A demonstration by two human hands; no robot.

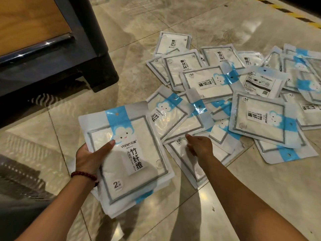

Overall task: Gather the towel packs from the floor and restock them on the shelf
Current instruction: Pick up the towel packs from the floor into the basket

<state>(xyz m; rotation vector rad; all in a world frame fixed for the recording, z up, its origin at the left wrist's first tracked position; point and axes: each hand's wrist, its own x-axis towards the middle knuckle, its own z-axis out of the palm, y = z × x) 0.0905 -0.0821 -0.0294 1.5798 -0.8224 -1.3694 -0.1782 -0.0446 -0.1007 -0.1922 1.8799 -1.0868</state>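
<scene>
My left hand (92, 159) grips a stack of several white-and-blue towel packs (132, 153) by its left edge, thumb on the top pack's face, held above the floor. My right hand (199, 145) hovers just right of the stack, fingers extended and pointing down-left over a pack lying on the floor (189, 162). Whether its fingertips touch that pack I cannot tell. Many more towel packs (260, 117) lie scattered and overlapping on the floor to the right and beyond.
The dark base of the shelf unit (57, 66) with a wooden shelf board (29, 21) stands at the upper left. The glossy beige tiled floor (260, 188) extends around the packs. A yellow-black striped strip (293, 13) runs at the top right.
</scene>
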